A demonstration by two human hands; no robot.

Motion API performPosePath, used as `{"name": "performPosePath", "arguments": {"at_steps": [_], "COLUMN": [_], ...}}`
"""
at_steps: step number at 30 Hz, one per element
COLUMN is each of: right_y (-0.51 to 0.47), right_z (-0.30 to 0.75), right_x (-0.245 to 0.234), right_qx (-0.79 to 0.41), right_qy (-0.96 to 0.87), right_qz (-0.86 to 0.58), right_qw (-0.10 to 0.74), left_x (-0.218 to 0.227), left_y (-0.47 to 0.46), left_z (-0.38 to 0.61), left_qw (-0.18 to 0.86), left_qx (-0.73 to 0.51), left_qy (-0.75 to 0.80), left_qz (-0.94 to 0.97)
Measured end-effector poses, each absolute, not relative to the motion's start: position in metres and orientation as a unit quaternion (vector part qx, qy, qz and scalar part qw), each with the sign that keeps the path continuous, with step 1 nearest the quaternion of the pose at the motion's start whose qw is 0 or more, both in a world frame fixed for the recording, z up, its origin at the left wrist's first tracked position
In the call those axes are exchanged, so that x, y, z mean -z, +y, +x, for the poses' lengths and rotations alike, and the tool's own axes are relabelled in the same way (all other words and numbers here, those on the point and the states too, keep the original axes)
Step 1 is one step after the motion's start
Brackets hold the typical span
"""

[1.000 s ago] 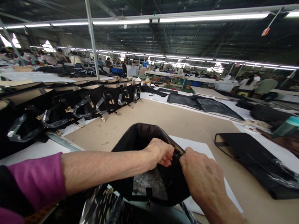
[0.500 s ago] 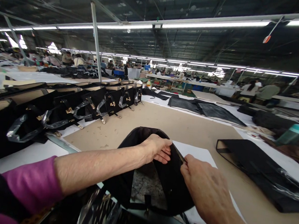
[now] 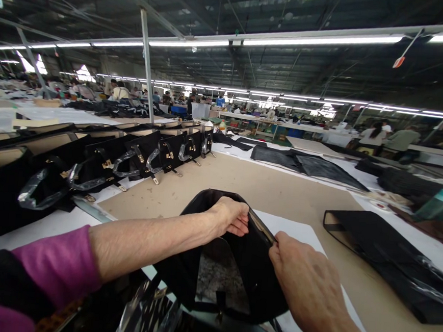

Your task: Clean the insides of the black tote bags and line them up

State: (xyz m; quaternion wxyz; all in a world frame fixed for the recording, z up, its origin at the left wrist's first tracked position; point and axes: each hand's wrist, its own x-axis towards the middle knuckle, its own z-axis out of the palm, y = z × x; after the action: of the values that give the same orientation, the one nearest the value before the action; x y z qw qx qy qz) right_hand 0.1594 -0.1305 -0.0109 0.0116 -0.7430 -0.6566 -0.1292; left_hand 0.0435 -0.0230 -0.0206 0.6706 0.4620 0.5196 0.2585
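A black handbag (image 3: 266, 277) stands open-mouthed in front of me, its dark lining and a greyish patch inside showing. My left hand (image 3: 230, 217) reaches over the mouth, fingers curled together at the inner side of the right-hand rim, closed on the lining edge there; its thumb is mostly hidden. My right hand (image 3: 305, 267) grips the same rim further towards me, thumb on top, other fingers hidden outside the bag. Between the hands, a narrow beige strip (image 3: 261, 225) shows along the rim where lining and outer wall part.
Several black handbags (image 3: 142, 152) with plastic-wrapped handles stand in rows at left. Another black bag (image 3: 376, 250) lies at right on the tan tabletop (image 3: 224, 174), near a teal-lidded bottle (image 3: 441, 204). White paper (image 3: 297, 228) lies beside my bag. Workers are in the background.
My left hand has shifted slightly left, drawing the lining inward, and the gap with the beige strip at the rim has widened. My right hand keeps its grip.
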Motion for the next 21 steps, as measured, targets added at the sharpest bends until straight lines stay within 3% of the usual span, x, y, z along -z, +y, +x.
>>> {"name": "performPosePath", "arguments": {"at_steps": [7,15,18,21], "right_y": [-0.13,-0.129,-0.13,-0.131], "right_z": [0.161,0.168,0.171,0.172], "right_x": [0.015,0.01,0.012,0.012], "right_qx": [0.144,0.089,0.071,0.049], "right_qy": [-0.655,-0.651,-0.65,-0.651], "right_qz": [-0.741,-0.753,-0.756,-0.755], "right_qw": [0.012,0.034,0.044,0.065], "left_x": [0.036,0.023,0.017,0.007], "left_y": [-0.027,-0.023,-0.027,-0.026], "left_z": [0.04,0.034,0.023,0.012], "left_qw": [0.668,0.687,0.566,0.303], "left_qx": [-0.237,-0.247,-0.239,-0.284], "left_qy": [0.544,0.461,0.467,0.445], "left_qz": [0.449,0.504,0.636,0.793]}}
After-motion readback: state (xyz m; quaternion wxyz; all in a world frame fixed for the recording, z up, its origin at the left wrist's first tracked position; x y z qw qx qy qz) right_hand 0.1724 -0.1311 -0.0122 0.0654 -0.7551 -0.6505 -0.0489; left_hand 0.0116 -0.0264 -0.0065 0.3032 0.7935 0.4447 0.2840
